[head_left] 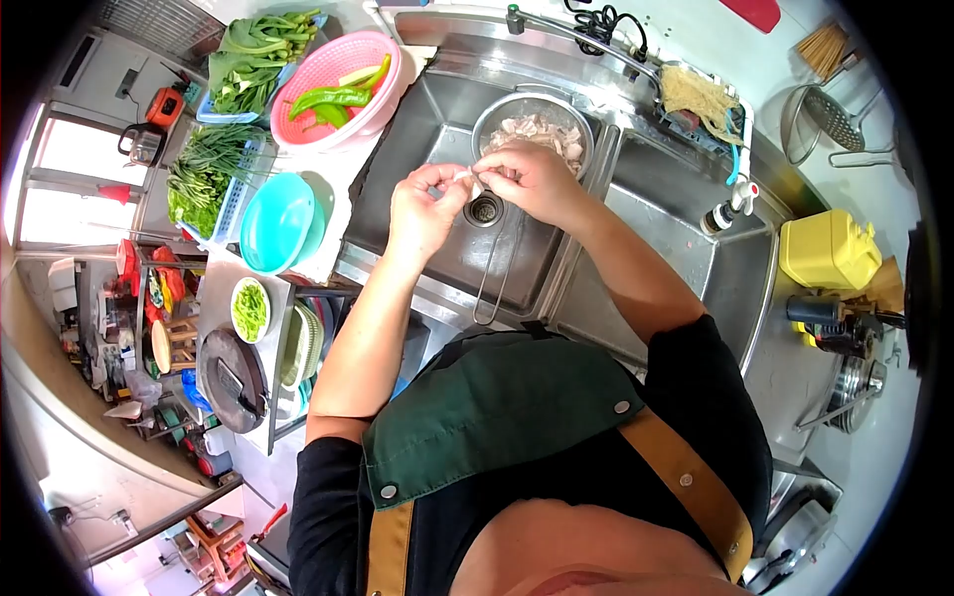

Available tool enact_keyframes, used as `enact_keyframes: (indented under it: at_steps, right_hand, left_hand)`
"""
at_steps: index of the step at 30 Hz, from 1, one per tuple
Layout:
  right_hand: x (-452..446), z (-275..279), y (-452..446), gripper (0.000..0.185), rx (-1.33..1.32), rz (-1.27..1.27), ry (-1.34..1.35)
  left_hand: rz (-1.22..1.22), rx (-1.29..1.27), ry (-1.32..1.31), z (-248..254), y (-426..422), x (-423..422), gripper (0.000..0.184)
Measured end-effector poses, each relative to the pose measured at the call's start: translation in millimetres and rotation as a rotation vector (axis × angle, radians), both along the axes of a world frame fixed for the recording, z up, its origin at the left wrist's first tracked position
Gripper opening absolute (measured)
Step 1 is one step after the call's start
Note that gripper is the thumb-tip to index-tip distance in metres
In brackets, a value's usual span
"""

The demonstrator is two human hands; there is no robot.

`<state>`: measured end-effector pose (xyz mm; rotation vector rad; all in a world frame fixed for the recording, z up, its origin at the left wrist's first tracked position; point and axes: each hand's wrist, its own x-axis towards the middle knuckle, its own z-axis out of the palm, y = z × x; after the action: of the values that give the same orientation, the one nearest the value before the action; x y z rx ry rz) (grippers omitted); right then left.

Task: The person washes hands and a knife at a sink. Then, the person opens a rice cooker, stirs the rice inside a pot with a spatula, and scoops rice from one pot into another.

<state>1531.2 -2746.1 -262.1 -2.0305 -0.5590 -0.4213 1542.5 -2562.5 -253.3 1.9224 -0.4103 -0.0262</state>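
Meat [542, 133] sits in the bowl [521, 106] nearby; our left fingers [443, 178] and right fingers [501, 164] pinch a pale scrap [476, 186] over the sink [422, 139], likely to catch drips.

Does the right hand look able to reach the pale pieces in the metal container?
Probably yes: no lid covers the container or pale pieces, and the right hand is close, though pinching something small.

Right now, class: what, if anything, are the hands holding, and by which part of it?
The left hand and right hand pinch a small pale piece in their fingers; which part cannot be told.
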Motion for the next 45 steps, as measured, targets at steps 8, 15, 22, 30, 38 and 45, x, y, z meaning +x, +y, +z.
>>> enact_keyframes:
  at_steps: [8, 15, 22, 30, 38, 45]
  right_hand:
    - [0, -4, 6, 0.008, 0.006, -0.043, -0.086]
    - [-2, -18, 2, 0.011, 0.085, -0.081, -0.08]
    - [-58, -93, -45, 0.006, 0.173, -0.226, 0.325]
    - [-151, -148, -97, 0.02, -0.105, -0.447, 0.619]
    - [-172, -165, -141, 0.022, 0.236, -0.367, 0.822]
    - [-154, -116, -171, 0.017, 0.193, -0.837, 0.325]
  left_hand:
    - [-0.007, 0.074, -0.068, 5, -4, -5, 0.014]
    - [-0.013, 0.0, 0.138, 0, -13, -6, 0.015]
    - [0.048, -0.24, 0.589, -43, -37, 12, 0.015]
    - [0.265, -0.346, 0.849, -81, -92, 57, 0.023]
    - [0.217, -0.016, 0.37, -151, -15, 17, 0.042]
    - [0.496, 0.104, -0.013, -198, 181, -86, 0.024]
